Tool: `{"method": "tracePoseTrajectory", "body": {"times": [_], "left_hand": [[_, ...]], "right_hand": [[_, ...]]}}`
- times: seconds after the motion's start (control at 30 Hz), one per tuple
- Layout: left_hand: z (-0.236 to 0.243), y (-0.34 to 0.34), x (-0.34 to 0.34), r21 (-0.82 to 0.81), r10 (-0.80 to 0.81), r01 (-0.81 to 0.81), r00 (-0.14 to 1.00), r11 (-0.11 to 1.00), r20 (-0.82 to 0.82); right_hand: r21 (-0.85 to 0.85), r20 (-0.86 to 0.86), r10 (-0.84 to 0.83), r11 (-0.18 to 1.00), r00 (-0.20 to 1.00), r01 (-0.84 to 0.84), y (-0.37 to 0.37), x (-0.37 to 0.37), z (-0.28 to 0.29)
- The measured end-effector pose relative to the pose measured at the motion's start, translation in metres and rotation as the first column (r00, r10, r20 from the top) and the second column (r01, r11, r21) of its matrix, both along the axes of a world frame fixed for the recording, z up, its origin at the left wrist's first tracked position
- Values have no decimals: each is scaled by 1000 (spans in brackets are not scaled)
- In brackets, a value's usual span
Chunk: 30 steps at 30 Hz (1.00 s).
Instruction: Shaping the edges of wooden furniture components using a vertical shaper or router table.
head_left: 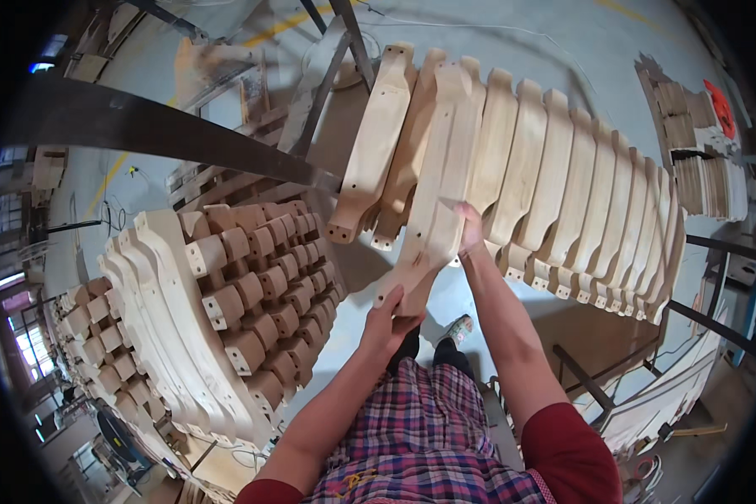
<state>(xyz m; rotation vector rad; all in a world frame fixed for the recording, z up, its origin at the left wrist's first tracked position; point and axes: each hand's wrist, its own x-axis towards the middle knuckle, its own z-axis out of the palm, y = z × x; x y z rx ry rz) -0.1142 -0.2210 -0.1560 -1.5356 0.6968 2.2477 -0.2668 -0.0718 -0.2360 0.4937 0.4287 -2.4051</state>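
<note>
A long, pale wooden board [435, 189] with narrowed ends and small drilled holes is tilted in front of me. My left hand [385, 326] is closed around its near end. My right hand [470, 230] grips its right edge about midway, the fingers underneath partly hidden by the wood. The board's far end overlaps a row of similar boards [554, 176] standing side by side. To its left a separate board [378, 139] leans at the end of that row.
At left stands a large stack of similar wooden pieces [164, 294], their blocky ends facing me. A dark metal beam [176, 134] crosses at upper left. Metal rack bars [584, 378] stand at right. More stacked wood [701, 181] and a red item [719, 109] lie farther right.
</note>
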Motion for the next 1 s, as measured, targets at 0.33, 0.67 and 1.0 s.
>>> {"method": "tracePoseTrajectory", "body": {"times": [0.33,0.67,1.0], "left_hand": [[-143,-9,-64,-142,75,-78,997,987,-26],[-197,-33,-65,-263,150,-156,988,952,-41],[-221,-44,-53,-184,45,-82,980,979,-194]], "right_hand": [[547,9,14,837,1000,-17,-38,-70,-136],[907,113,590,268,799,-326,-32,-91,-146],[929,307,703,-75,641,-363,-36,-101,-127]]}}
